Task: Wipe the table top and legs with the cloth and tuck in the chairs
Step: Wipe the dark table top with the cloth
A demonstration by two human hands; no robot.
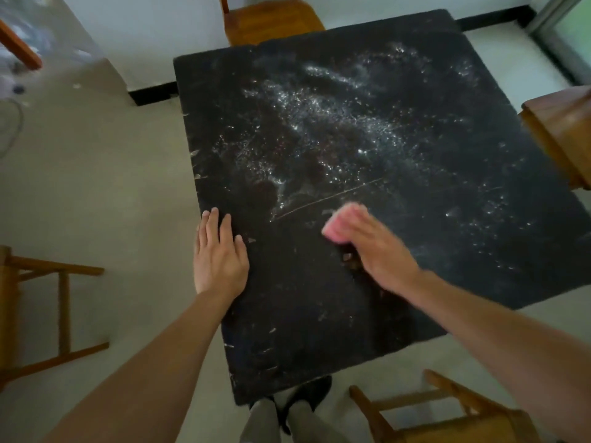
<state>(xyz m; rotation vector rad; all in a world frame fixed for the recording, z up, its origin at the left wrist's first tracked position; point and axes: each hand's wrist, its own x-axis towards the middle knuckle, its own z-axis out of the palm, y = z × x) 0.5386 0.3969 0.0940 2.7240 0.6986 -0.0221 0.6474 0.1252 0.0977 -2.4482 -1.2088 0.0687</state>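
Surface [415, 174] black, square, speckled with white dust, thickest from centre toward 1 o'clock. Left hand [219, 254] lies flat on the 8 o'clock edge, fingers straight, grip wide and holding nothing. Right hand [380, 251] sits just toward 6 o'clock of centre, motion-blurred. Its grip is closed over the pink cloth [342, 223], which lies on the surface and shows past the fingertips. Far chair [271, 20] at 12 o'clock meets the edge. Side chair [563, 129] at 3 o'clock overlaps the edge. Near chair [447, 417] at 5 o'clock and left chair [38, 308] at 8 o'clock stand apart from the surface. Shoes [307, 398] at 6 o'clock.
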